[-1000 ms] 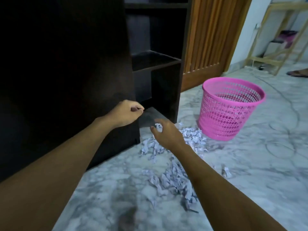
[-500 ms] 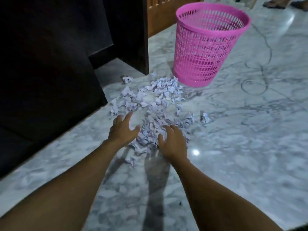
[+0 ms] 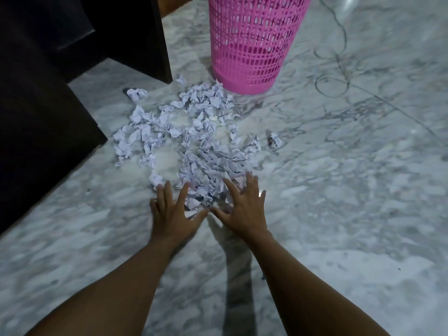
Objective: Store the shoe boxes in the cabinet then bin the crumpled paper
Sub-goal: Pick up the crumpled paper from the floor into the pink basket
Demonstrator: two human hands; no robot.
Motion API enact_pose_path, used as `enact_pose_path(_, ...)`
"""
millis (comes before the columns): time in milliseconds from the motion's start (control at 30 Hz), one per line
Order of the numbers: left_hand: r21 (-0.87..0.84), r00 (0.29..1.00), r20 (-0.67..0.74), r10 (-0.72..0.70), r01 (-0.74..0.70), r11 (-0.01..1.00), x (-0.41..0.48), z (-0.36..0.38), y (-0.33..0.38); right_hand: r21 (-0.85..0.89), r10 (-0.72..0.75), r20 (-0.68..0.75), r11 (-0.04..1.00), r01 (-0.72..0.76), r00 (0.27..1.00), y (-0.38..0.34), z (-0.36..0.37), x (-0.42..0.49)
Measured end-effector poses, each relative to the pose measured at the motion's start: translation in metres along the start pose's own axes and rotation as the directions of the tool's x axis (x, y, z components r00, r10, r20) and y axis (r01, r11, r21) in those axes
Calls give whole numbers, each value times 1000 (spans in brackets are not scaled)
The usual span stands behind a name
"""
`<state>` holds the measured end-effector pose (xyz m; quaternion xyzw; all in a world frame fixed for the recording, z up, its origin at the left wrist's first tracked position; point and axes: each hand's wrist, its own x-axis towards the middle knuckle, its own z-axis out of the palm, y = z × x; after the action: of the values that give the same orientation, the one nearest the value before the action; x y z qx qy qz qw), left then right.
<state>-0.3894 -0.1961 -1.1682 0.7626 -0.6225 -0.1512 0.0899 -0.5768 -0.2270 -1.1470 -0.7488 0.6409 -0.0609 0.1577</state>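
Note:
A heap of crumpled white paper [image 3: 194, 139] lies scattered on the marble floor in front of a pink mesh bin [image 3: 252, 42]. My left hand [image 3: 173, 212] and my right hand [image 3: 242, 207] are spread flat, fingers apart, at the near edge of the heap, thumbs almost meeting. Their fingertips touch the nearest paper pieces. Neither hand holds anything. The dark cabinet [image 3: 48, 93] stands at the left; no shoe boxes show in this view.
One stray paper ball [image 3: 275, 140] lies right of the heap, another [image 3: 137, 93] near the cabinet's foot. A thin looped cable [image 3: 332, 86] lies on the floor right of the bin. Bare marble floor [image 3: 351, 214] spreads to the right and toward me.
The view dropped from the cabinet to the floor. My left hand left the cabinet door, and both hands came down with fingers spread at the near edge of the paper heap.

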Motion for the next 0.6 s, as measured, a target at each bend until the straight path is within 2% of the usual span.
enact_pose_path(167,69,974,-201,101,-89,994,1,17,-11,93,34,-82,995,-26,996,-9,20,4)
enact_pose_path(333,3,955,-263,136,-140,990,5,18,-13,176,20,-217,984,19,976,-7,28,3)
enact_pose_path(600,-72,922,-324,211,-247,966,19,22,-15,426,13,-154,903,54,988,-2,17,3)
